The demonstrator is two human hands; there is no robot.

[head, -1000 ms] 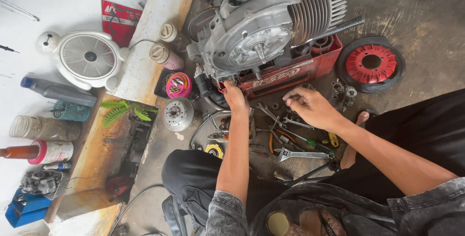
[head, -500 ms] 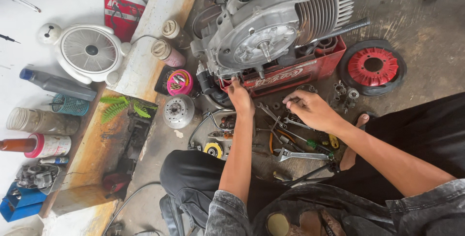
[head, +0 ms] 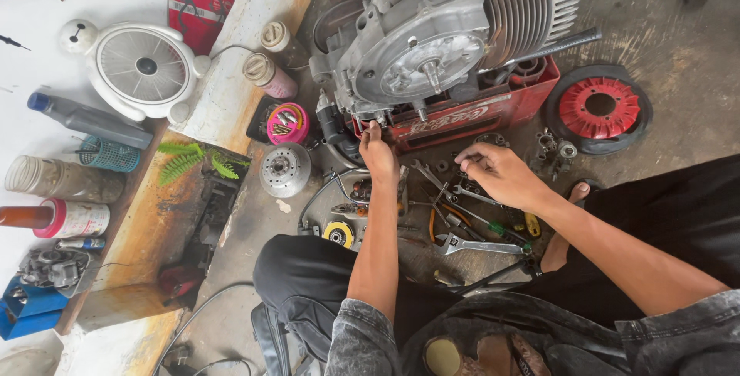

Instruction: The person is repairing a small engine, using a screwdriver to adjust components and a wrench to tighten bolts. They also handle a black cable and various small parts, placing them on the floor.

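The grey engine (head: 432, 52), propped on a red crate (head: 478, 110), is judged heavy and rigid; its lower casing edge offers the hold. There the left hand (head: 378, 151) is pinched closed. The right hand (head: 501, 175) hovers half-curled over scattered wrenches (head: 470, 246).

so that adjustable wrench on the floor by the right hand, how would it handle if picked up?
The adjustable wrench looks like solid metal, so probably stiff and heavy for its size. It lies flat among other tools, so it is unlikely to roll. The floor looks oily, so its handle may be slippery. The right hand is nearest to it.
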